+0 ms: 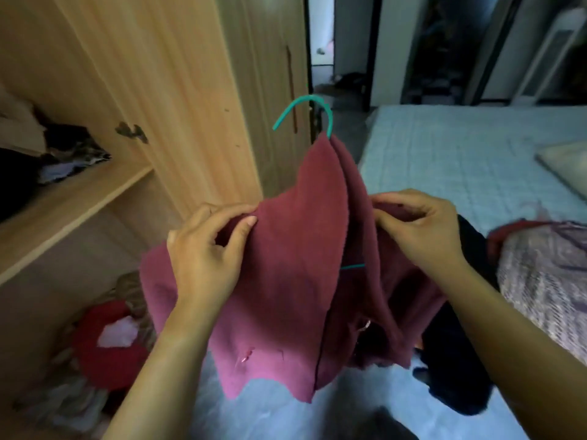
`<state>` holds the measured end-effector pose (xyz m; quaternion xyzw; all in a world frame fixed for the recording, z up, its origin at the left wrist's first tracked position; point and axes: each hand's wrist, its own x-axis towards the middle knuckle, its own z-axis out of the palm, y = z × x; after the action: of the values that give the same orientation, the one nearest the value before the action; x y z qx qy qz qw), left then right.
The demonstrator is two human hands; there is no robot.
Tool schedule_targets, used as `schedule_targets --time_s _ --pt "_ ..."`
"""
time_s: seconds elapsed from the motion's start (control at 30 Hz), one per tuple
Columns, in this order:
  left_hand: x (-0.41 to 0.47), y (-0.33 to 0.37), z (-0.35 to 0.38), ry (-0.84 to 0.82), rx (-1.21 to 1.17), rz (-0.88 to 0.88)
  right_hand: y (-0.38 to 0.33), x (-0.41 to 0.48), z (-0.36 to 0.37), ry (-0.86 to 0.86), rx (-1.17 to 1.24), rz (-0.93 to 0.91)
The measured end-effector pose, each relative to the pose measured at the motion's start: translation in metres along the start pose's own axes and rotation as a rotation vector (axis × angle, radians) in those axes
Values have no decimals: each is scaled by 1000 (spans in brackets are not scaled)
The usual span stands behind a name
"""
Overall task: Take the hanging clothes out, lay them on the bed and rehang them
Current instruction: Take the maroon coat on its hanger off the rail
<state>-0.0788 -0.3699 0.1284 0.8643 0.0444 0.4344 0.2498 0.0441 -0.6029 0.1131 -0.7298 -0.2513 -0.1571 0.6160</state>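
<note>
The maroon garment (pixel 295 281) sits on a green hanger (pixel 328 117) and is held in the air, between the wardrobe (pixel 178 74) and the bed (pixel 444 154). The hanger hook projects above the garment's top edge, and a short length of its lower bar shows in the garment's front opening.

- Left hand (pixel 203 255): grips the garment's left shoulder area. Fingers (pixel 244 227) are curled and clamped on the fabric.
- Right hand (pixel 419 227): holds the garment's right edge. Fingers (pixel 390 223) are pinched together on the fabric.

Left of the garment, a wardrobe shelf (pixel 73 201) carries folded clothes, with a red item (pixel 104 354) below it. Right of the garment, a dark garment (pixel 454 376) and a patterned cloth (pixel 546 274) lie on the bed.
</note>
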Motion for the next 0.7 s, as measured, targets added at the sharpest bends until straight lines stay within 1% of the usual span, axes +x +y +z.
schedule_targets --time_s 0.13,0.27,0.47,0.6,0.7 --pt "-15 37 57 -129 -157 7 22 -33 -70 137 -88 75" --pt "-24 95 131 -260 -239 32 46 -58 -156 253 -214 150" --pt "-42 226 260 -457 -454 65 77 -90 -319 490 -378 282" --pt "-57 310 330 -615 -581 87 84 -105 -419 599 -496 340" --pt "-62 362 370 -703 -666 120 84 -107 -483 646 -576 355"
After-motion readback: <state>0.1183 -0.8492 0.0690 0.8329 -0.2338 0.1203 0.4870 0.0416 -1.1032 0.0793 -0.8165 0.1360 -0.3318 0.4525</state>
